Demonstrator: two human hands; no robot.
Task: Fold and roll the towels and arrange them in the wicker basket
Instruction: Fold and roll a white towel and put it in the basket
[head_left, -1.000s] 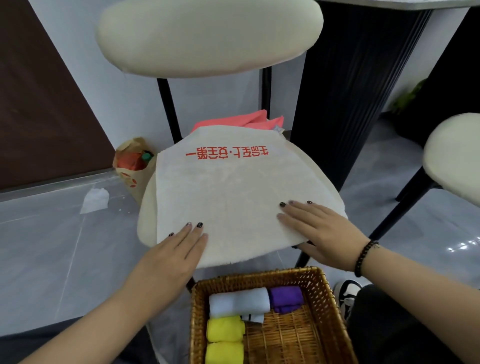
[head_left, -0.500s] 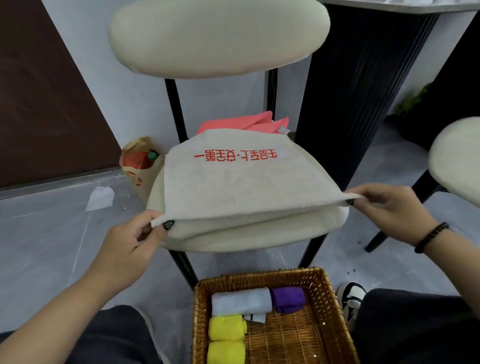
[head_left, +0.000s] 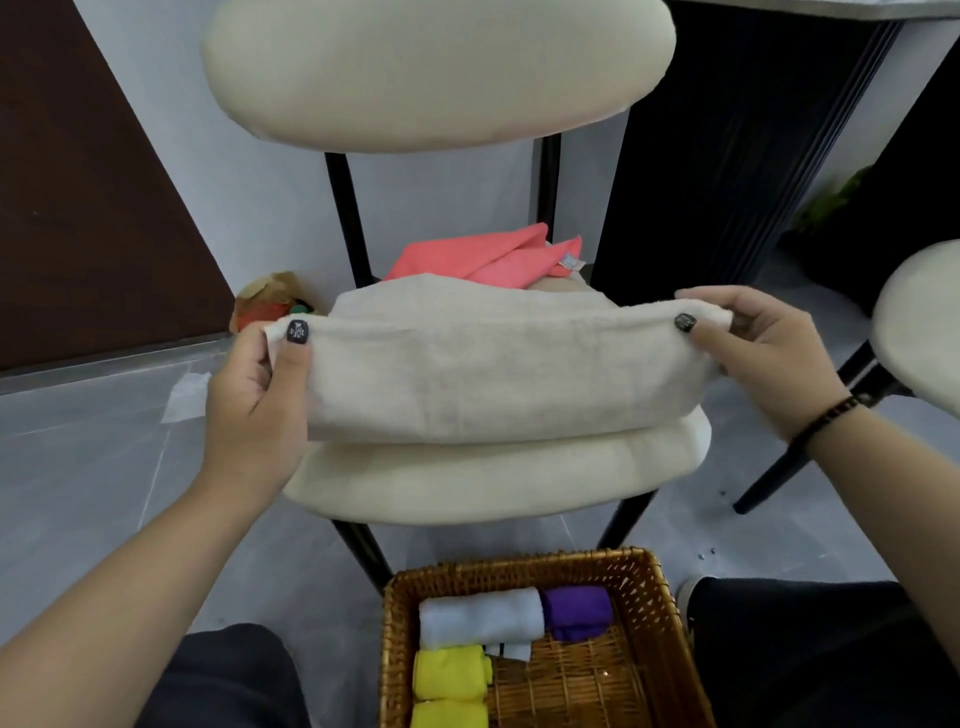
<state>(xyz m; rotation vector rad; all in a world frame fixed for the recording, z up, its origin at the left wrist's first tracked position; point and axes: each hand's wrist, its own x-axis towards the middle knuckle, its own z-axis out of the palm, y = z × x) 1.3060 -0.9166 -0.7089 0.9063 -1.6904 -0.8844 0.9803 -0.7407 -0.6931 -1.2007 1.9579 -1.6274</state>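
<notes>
Pinching the near corners of the beige towel (head_left: 493, 379), the left hand (head_left: 254, 395) and right hand (head_left: 769, 358) hold its edge lifted above the cream chair seat (head_left: 498, 478) — pink towels (head_left: 488, 257) lie behind. Below, the wicker basket (head_left: 660, 597) holds rolled white (head_left: 480, 618), purple (head_left: 579, 610) and yellow (head_left: 449, 673) towels.

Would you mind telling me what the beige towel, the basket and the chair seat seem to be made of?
Beige towel: soft napped cloth, probably cotton terry; matte, fuzzy, sags between the left hand and right hand.
Basket: woven wicker or rattan, glossy brown strands.
Chair seat: padded cushion in cream fabric, possibly boucle; matte and rounded.
</notes>
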